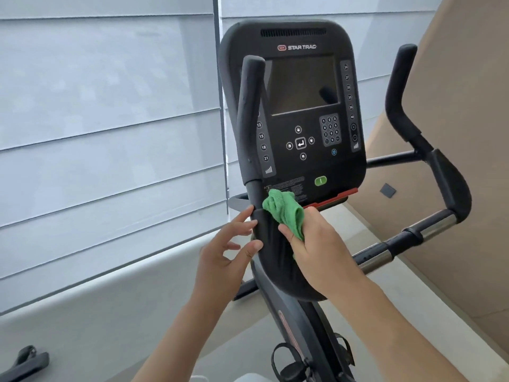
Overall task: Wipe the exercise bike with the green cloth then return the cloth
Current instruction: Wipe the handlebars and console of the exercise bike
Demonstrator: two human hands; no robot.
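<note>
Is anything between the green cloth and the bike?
Nothing visible. The right hand holds the green cloth right against the bike below the screen panel. The left hand touches the bike's edge beside it.

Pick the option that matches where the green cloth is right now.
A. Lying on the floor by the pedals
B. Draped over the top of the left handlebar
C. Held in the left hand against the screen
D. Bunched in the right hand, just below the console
D: the green cloth is bunched in the right hand at the lower edge of the console, while the left hand holds nothing.
</note>
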